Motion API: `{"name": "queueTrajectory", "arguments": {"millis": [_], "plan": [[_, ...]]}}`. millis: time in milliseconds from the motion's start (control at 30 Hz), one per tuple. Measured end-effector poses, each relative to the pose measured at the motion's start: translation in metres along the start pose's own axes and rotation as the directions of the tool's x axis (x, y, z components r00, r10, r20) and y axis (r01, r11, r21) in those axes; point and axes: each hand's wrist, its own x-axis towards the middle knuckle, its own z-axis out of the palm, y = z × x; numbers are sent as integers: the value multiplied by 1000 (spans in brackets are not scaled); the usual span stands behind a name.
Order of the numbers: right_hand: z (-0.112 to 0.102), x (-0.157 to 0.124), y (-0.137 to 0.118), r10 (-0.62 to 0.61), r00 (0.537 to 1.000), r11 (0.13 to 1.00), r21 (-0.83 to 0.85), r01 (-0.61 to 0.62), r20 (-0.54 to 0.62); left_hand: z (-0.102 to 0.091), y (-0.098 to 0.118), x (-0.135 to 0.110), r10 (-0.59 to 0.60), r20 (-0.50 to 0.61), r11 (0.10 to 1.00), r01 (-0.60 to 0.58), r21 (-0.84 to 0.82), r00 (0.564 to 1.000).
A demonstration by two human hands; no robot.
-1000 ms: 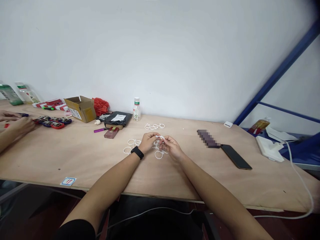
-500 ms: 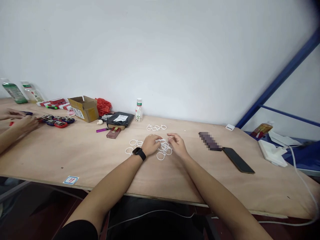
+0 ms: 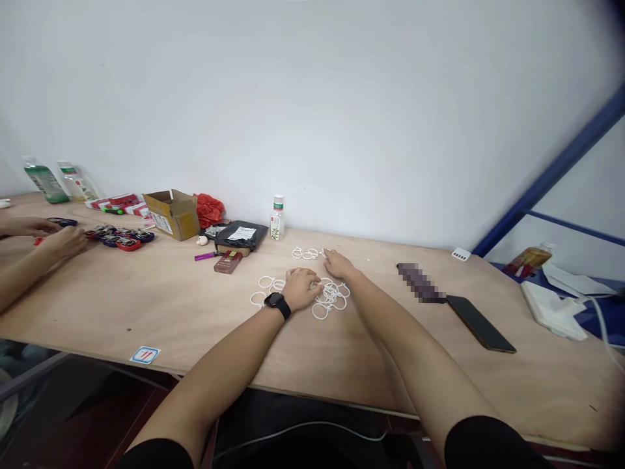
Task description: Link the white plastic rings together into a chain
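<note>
Several white plastic rings (image 3: 320,311), each with a small loop, lie in an overlapping pile near the middle of the table. My left hand (image 3: 301,290), a black watch on its wrist, rests at the pile's left side with fingers loosely bent and apart; it grips nothing that I can see. A few more rings (image 3: 258,299) lie left of that hand, partly covered by it. Farther back is a small row of rings (image 3: 297,253). At its right end, my right hand (image 3: 339,264) has its fingers closed at a ring (image 3: 322,253), which they partly hide.
Behind are a bottle (image 3: 277,218), a black parcel (image 3: 241,234), a dark red box (image 3: 228,262) and an open carton (image 3: 172,213). At right lie a phone (image 3: 481,324) and a white power strip (image 3: 551,309). Another person's hands (image 3: 66,242) are at far left, beside red and blue items (image 3: 127,243).
My right hand has moved from the right side of the pile to the back row's right end, and its fingers have closed. My left hand stays beside the pile. The view has shifted slightly.
</note>
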Motion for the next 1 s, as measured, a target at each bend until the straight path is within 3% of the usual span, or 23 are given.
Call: {"name": "queueTrajectory", "arguments": {"millis": [267,367,433,533,633,833,1000], "plan": [[-12,-49,15,56,997,998,-23,-57,-58,4,0,1,35,-59,996,-39,-74,998],[-17,-76,12,19,980,980,195,21,-200,4,2,1,25,-88,992,-36,-119,996],[-17,-94,3,11,964,882,456,117,-267,4,3,2,36,-124,984,-57,-170,992],[-13,-117,-19,-17,970,593,778,206,-244,4,6,3,91,-197,940,-149,-307,976],[-12,-129,-38,-32,980,385,902,194,-197,4,8,3,77,-236,873,-180,-454,969],[-15,-127,-43,89,981,171,973,155,-172,5,8,4,36,-200,732,-162,-662,979],[-13,-126,-42,133,982,69,990,123,-132,6,11,5,-11,-163,675,-113,-729,987]]}}
